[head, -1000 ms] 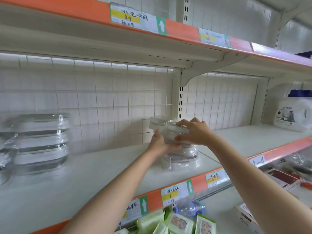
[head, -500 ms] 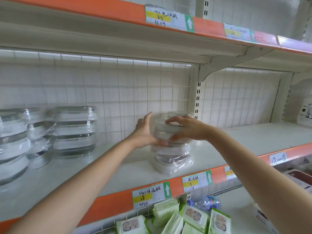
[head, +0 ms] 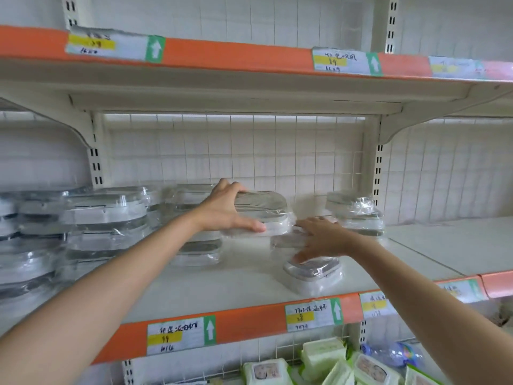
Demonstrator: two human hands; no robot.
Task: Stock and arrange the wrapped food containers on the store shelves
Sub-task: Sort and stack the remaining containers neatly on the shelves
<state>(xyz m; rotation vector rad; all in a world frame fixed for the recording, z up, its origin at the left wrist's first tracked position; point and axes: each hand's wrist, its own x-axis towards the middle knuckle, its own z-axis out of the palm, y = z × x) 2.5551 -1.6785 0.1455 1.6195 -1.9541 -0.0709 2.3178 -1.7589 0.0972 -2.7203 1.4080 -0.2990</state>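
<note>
My left hand (head: 224,209) grips a plastic-wrapped food container (head: 263,211) with a ribbed grey lid, holding it up over the middle shelf (head: 211,290), beside a short stack of containers (head: 197,245). My right hand (head: 319,237) is spread flat with straight fingers, touching another wrapped container (head: 283,241) that is blurred. One single wrapped container (head: 312,276) sits below that hand near the shelf's front edge. Another wrapped stack (head: 356,215) stands behind my right hand by the upright post.
Several wrapped stacks (head: 102,226) crowd the left of the shelf. The shelf above (head: 249,87) hangs low overhead. A wire-grid back panel (head: 277,154) closes the rear. Green wipe packs (head: 322,357) and a plastic bottle (head: 397,354) lie on the shelf below.
My left hand has taken the top container off the pile and carried it left toward the stacks. My right hand has flattened over the remaining containers. The view has swung left.
</note>
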